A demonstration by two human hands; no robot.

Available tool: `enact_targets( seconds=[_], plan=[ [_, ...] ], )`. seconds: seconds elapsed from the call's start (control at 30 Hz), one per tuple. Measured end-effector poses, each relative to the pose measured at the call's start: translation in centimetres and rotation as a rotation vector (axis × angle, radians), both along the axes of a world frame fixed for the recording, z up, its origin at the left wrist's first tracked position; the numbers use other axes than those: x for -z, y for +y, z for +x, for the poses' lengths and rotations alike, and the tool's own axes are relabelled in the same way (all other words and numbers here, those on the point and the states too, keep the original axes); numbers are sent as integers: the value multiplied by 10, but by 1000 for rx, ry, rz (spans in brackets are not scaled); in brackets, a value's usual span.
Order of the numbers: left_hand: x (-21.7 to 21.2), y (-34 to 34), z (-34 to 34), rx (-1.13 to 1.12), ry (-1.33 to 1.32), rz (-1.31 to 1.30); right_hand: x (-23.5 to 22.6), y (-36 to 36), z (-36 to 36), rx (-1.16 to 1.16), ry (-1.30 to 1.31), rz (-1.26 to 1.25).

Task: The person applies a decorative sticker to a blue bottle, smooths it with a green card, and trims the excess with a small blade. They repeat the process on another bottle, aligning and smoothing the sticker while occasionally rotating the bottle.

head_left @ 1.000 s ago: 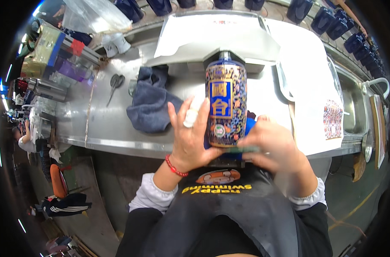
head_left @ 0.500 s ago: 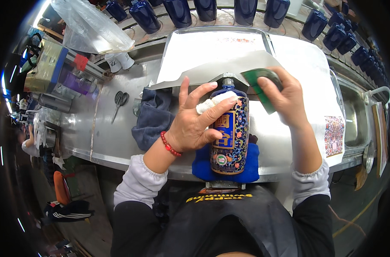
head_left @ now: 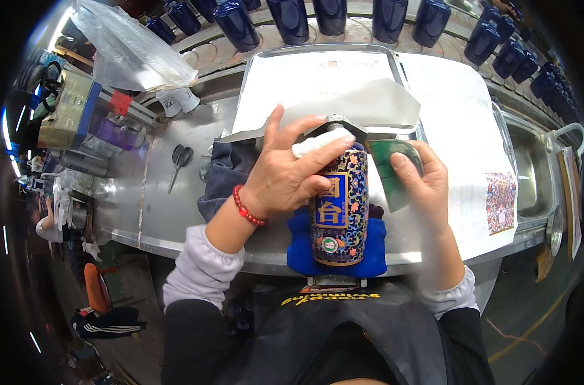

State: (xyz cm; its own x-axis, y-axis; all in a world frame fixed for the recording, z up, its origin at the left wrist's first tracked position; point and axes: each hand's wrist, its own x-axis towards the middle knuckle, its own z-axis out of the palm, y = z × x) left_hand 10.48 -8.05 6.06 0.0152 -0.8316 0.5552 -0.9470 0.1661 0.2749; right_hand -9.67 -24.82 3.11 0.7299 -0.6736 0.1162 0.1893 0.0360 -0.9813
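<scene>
A dark blue bottle (head_left: 338, 218) with a colourful floral wrap and a blue label panel lies neck-away on a blue cloth (head_left: 298, 250). Its neck is at a dark metal holder (head_left: 338, 120). My left hand (head_left: 282, 163) rests on the bottle's upper left with its fingers spread, the thumb near the label. A white wrap (head_left: 321, 142) appears to cover one of its fingers; I cannot tell if it is a loose cloth. My right hand (head_left: 426, 183) pinches a green flat scraper (head_left: 388, 170), whose edge is beside the bottle's right shoulder.
Behind is a metal tray (head_left: 317, 51) with white sheets; a printed floral sheet (head_left: 500, 202) lies at right near a sink (head_left: 529, 167). Scissors (head_left: 179, 160) and a grey-blue towel (head_left: 224, 173) lie left. Several blue bottles (head_left: 288, 22) line the far conveyor.
My right hand with the green scraper has moved down and closer along the bottle's right side. My left hand stays on the bottle; the view has shifted slightly.
</scene>
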Motion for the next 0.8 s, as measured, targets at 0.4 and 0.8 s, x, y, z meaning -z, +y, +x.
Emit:
enact_targets(
  seconds=[0.4, 0.8],
  plan=[
    [51, 40, -31, -300, 353, -53, -55, -16, 49, -178, 222, -808],
    [61, 90, -98, -376, 155, 61, -93, 24, 47, -97, -57, -1699]
  ],
)
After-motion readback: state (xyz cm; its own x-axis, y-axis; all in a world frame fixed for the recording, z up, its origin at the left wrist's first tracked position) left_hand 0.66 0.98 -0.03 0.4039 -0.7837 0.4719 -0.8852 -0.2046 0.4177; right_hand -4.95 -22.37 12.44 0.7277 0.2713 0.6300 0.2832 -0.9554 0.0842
